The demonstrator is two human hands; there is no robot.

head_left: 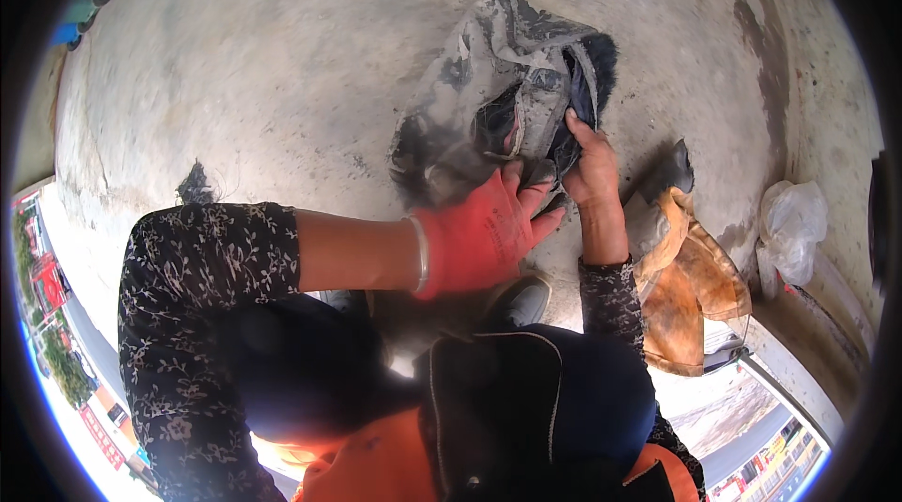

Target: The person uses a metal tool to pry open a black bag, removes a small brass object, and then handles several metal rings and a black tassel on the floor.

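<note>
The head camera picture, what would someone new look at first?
Probably the bright red glove on the left hand, near the middle. Next comes the grimy grey-and-black cloth above it, held at its lower right by the bare right hand. The stained orange-brown cloth also stands out, right of that hand.

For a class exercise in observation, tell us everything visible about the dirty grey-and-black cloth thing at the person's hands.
The cloth thing is crumpled, its black material seemingly coated in pale grey dirt. Folds and strips run across it, dark gaps show between them, and fuzzy black material edges its right side. It lies heaped on the grey floor. The red-gloved left hand touches its near side; the bare right hand grips its right edge. Its kind cannot be told.
</note>
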